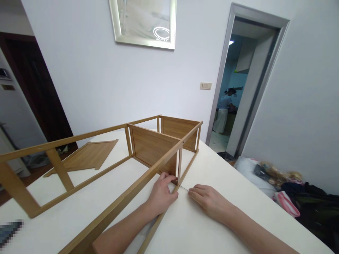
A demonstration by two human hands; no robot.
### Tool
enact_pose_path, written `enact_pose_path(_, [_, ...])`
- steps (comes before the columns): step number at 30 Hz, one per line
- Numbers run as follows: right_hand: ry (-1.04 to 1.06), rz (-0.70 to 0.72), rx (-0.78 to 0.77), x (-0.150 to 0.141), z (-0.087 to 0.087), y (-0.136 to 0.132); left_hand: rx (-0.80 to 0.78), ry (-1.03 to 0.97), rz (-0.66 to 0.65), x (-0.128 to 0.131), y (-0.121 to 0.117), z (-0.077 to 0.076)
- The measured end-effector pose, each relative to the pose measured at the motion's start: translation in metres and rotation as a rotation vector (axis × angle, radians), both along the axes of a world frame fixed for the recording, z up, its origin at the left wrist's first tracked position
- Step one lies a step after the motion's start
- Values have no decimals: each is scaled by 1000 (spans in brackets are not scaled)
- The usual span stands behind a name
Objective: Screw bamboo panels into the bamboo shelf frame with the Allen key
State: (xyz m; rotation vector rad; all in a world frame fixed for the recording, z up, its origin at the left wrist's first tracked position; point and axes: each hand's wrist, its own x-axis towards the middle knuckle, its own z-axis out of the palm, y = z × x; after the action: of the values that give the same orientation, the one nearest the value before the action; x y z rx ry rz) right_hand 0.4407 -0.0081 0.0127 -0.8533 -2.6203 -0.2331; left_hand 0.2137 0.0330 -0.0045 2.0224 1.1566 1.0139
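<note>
A wooden shelf frame (148, 173) lies on its side on the white table (212, 233), with a shelf panel (153, 146) fitted across its middle and another panel (172, 125) at its far end. My left hand (161, 194) reaches in between the rails. Its fingers rest at the lower corner of the middle panel and its thumb presses the lower rail (159, 222), gripping the frame there. Just outside that corner, my right hand (206, 199) pinches a thin metal hex key (184, 189), whose tip meets the rail. The key's other end is hidden under my fingers.
A loose wooden panel (90, 155) lies on the table behind the frame. Beyond the right table edge are piled clothes and bags (296, 190). A person (225, 106) stands in the room past the doorway. A pixelated dark object (9, 231) is at lower left.
</note>
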Motion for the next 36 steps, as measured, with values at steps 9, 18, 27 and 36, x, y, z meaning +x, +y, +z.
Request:
enact_pose_path(9, [-170,-71,166,-6,8,-5,-8,0,7,0,-1,0])
enact_pose_path(18, [-241,-116,297,-12,12,-10,3,1,3,-1,-1,0])
enact_pose_path(27, [-93,-217,192,-15,11,-14,2,-2,0,-1,1,-2])
enact_pose_path(36, [13,-328,149,-18,2,-11,-3,3,8,-1,-1,2])
